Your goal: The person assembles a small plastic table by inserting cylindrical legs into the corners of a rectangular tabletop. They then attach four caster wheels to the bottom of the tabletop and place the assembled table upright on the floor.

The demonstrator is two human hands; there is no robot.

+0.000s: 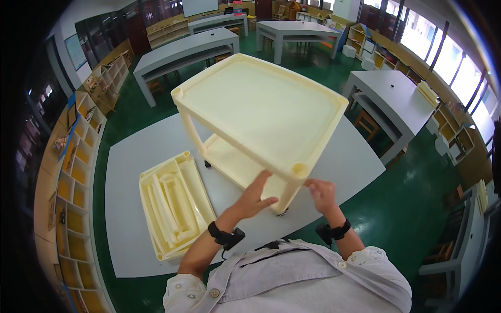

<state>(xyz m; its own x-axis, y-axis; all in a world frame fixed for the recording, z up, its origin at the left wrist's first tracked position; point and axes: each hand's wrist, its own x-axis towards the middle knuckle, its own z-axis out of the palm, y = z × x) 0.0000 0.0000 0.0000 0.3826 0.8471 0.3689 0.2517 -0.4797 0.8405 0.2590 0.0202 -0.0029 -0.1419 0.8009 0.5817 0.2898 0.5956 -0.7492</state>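
Note:
A cream plastic two-tier cart (261,104) stands on the table in front of me, with its upper tray on corner posts above a lower shelf (229,159). My left hand (253,199) is at the near side of the cart, thumb stretched away from the fingers, fingertips by the upper tray's edge. My right hand (322,195) is closed, its fingers curled and the fingertips at the near right corner post (289,194); anything small in them is hidden. Dark casters (207,164) show under the lower shelf.
Left of the cart, another cream tray (201,195) lies on the grey table (125,156), holding several loose curved plastic parts (169,208). Further grey tables (188,47) and wooden stools (367,124) stand around on the green floor. Low shelves (78,193) line the walls.

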